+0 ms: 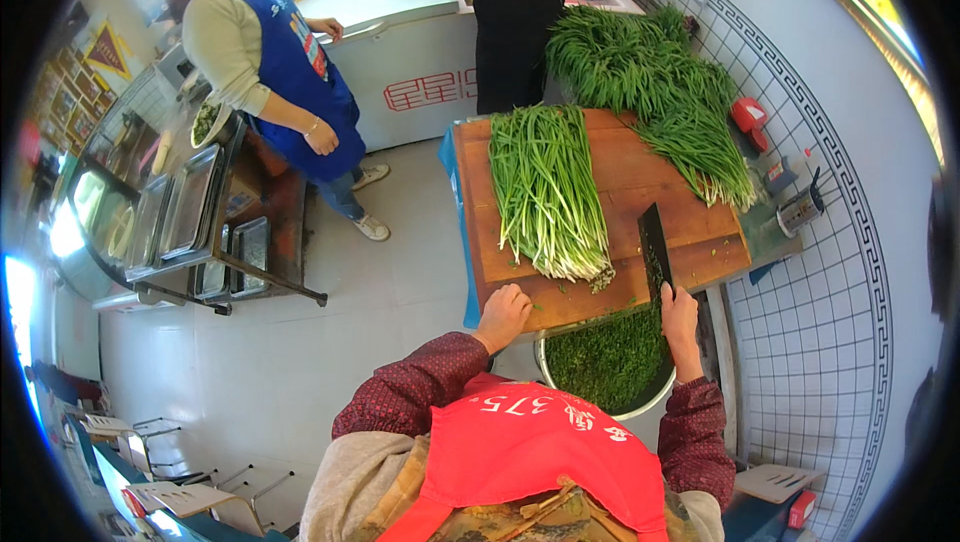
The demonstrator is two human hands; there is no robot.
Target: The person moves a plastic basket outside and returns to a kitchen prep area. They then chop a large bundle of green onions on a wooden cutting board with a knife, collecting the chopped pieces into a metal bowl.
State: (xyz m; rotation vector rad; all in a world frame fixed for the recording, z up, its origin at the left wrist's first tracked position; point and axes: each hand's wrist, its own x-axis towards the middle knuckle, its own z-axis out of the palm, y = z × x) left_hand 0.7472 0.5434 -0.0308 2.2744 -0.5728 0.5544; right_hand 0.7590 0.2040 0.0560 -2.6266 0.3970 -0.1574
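Observation:
A big bundle of garlic chives (pixel 550 192) lies lengthwise on a thick wooden cutting board (pixel 625 177), its pale root ends toward me. My right hand (pixel 681 327) grips the handle of a dark-bladed cleaver (pixel 655 247), whose blade points away over the board, right of the bundle and apart from it. At the board's front left edge rests my left hand (pixel 504 316), fingers curled, near the root ends. Below the front edge, a round metal basin (pixel 645 404) holds finely chopped greens (pixel 608 357).
More chives (pixel 650 72) are heaped on the board's far right. A metal canister (pixel 800 210) and a red object (pixel 750 122) stand by the tiled wall. Ahead are a person in a blue apron (pixel 300 72) and one in black (pixel 518 22). A cart with trays (pixel 190 202) is left.

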